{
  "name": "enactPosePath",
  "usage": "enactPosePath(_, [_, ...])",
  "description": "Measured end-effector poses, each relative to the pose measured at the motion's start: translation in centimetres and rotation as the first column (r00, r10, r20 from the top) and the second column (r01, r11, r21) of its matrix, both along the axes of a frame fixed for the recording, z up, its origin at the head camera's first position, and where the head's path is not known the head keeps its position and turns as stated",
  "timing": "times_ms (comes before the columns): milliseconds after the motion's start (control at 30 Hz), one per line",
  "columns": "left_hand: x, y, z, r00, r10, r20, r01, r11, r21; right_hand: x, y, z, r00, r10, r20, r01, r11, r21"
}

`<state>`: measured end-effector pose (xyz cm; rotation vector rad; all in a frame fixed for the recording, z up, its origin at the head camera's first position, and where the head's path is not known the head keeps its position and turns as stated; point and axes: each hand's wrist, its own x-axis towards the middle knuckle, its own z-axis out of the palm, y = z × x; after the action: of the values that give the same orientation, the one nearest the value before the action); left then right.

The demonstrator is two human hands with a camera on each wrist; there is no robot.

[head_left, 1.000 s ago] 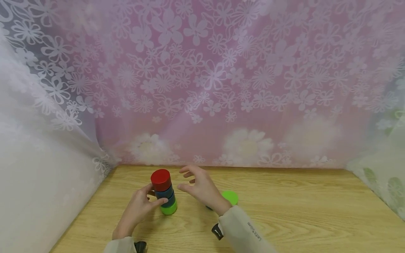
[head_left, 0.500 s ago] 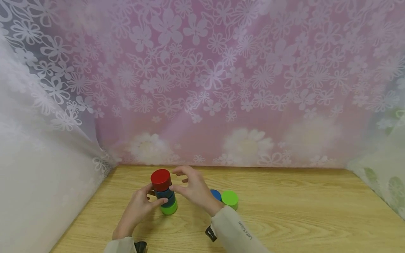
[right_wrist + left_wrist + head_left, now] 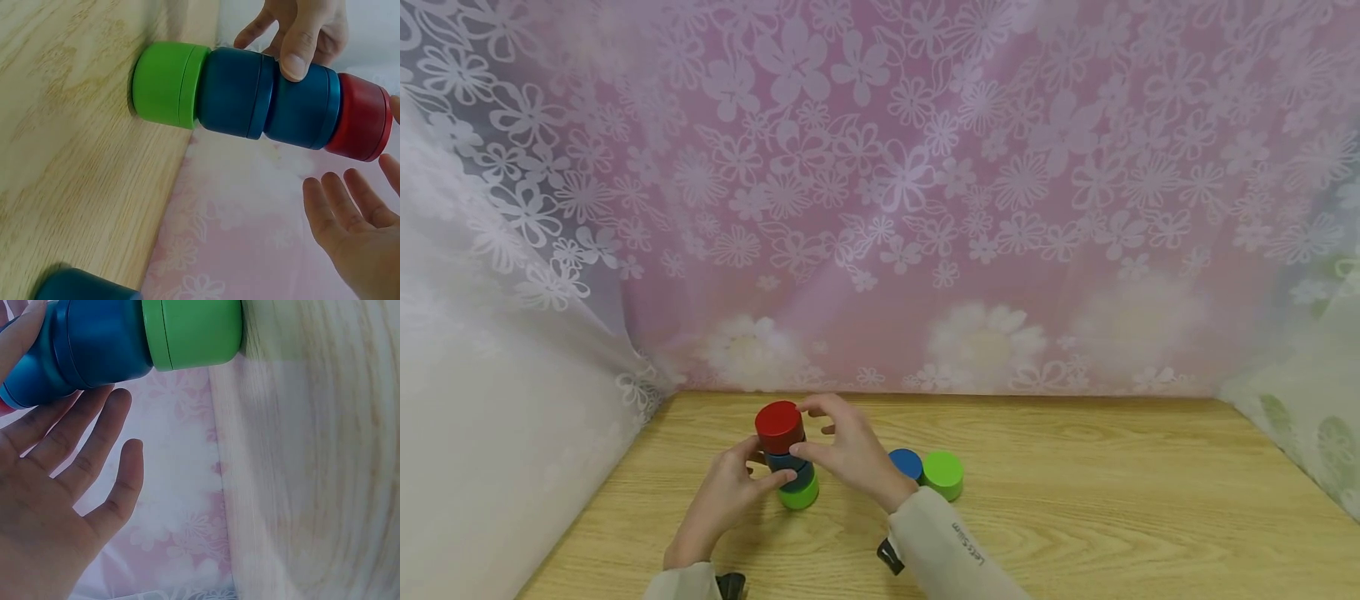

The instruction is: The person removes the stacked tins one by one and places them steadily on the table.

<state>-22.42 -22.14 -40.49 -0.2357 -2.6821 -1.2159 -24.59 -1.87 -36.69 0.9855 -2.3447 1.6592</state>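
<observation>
Small round lidded tins stand in an upright stack on the table: a green tin at the bottom, a lower blue tin, an upper blue tin, and a red tin on top. My left hand grips the stack around the upper blue tin, thumb across its near side and fingers behind. At the red tin is my right hand, thumb and index finger pinching it from near and far sides. Its other fingers stay spread, as the right wrist view shows.
To the right of the stack, a second blue tin and a second green tin stand side by side on the wooden table. Floral curtains hang behind the table and along both sides.
My right hand has moved left up to the red tin, and its thumb and index finger have come onto it. This uncovers the separate blue and green tins. The left hand keeps its hold.
</observation>
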Motion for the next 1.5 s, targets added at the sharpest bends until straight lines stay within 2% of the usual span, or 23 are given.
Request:
enactPosePath(300, [-0.1,0.0,-0.1,0.999,-0.007,-0.032,0.006,1.0,-0.008,-0.1,-0.7,-0.1,0.999,-0.001,-0.044,0.001,1.0,-0.002])
enactPosePath(700, [0.0,0.0,0.0,0.999,-0.016,-0.028,0.016,1.0,0.0,-0.2,-1.3,-0.5,0.997,-0.004,-0.074,0.006,1.0,0.029])
enactPosePath(1333, [0.0,0.0,0.1,0.999,-0.017,-0.039,0.017,1.0,-0.021,-0.6,-2.1,-0.8,0.997,-0.014,-0.07,0.016,0.999,0.039])
enactPosePath(1500, [-0.1,0.0,0.1,1.0,-0.009,-0.023,0.009,1.0,-0.016,-0.6,-2.1,-0.8,0.999,-0.006,-0.036,0.006,1.0,0.0])
